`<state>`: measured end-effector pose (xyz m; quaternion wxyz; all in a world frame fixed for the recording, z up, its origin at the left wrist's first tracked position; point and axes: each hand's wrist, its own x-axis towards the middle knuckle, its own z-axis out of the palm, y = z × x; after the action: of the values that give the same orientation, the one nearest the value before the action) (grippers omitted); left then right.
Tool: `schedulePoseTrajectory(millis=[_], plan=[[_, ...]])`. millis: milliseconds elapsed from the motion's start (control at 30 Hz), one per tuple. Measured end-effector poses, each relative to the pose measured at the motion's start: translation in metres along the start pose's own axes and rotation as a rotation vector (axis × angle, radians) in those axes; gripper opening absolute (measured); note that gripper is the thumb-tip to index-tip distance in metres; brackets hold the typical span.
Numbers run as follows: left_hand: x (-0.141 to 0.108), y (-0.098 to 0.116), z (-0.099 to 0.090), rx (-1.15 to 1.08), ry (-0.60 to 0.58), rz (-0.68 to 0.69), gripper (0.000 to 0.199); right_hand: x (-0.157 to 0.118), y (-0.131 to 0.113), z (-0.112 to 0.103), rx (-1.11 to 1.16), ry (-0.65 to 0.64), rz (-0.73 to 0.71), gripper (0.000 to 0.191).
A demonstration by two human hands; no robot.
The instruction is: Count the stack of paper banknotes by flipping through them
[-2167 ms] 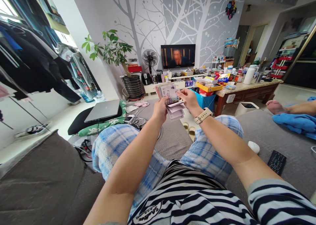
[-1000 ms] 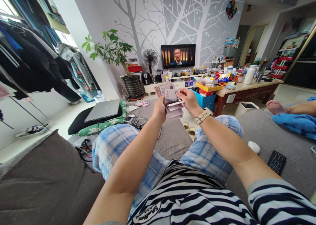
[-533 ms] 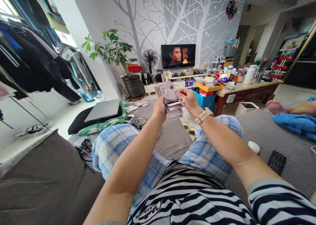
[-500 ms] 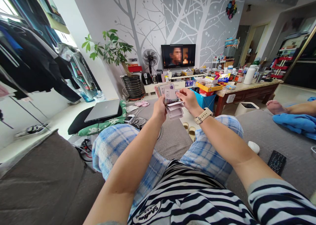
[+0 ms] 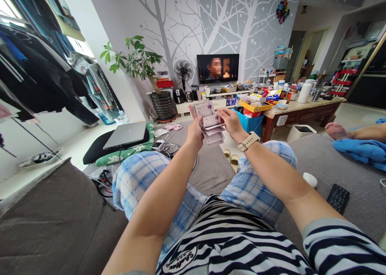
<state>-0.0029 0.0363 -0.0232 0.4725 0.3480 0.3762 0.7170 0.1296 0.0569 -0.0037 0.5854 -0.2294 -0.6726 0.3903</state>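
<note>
A wad of banknotes, pale purple and pinkish, is held up in front of me above my knees. My left hand is closed round its left side, thumb on the face of the notes. Some notes stand upright, while others are folded over and hang below the fingers. At the right edge of the wad, my right hand pinches a note between thumb and fingers. A beige watch sits on my right wrist.
A closed laptop lies on a cushion to the left, with cables beside it. A remote control and a white mouse rest on the sofa at right. Ahead stands a cluttered table; another person's foot shows at far right.
The note under my right fingers has bent downward, showing more of the face of the note behind it. My right hand has shifted very slightly; my left hand stays put.
</note>
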Motion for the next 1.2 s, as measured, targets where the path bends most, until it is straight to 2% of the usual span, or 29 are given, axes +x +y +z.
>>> schedulePoseTrajectory(millis=[133, 433, 600, 767, 1200], plan=[[0.001, 0.0, 0.0, -0.009, -0.01, 0.003, 0.034, 0.001, 0.002, 0.0, 0.055, -0.037, 0.045, 0.042], [-0.002, 0.001, 0.0, 0.01, -0.002, -0.017, 0.032, 0.0, 0.002, -0.002, -0.003, 0.01, 0.009, 0.033], [-0.001, 0.001, 0.0, 0.023, 0.024, -0.015, 0.03, 0.003, 0.002, -0.004, 0.078, 0.005, 0.124, 0.03], [0.0, -0.001, -0.001, 0.006, -0.005, -0.009, 0.032, 0.01, 0.008, -0.006, 0.111, 0.061, 0.198, 0.031], [-0.001, -0.003, -0.001, 0.034, 0.003, -0.015, 0.032, 0.01, 0.013, -0.006, -0.062, 0.094, 0.066, 0.027]])
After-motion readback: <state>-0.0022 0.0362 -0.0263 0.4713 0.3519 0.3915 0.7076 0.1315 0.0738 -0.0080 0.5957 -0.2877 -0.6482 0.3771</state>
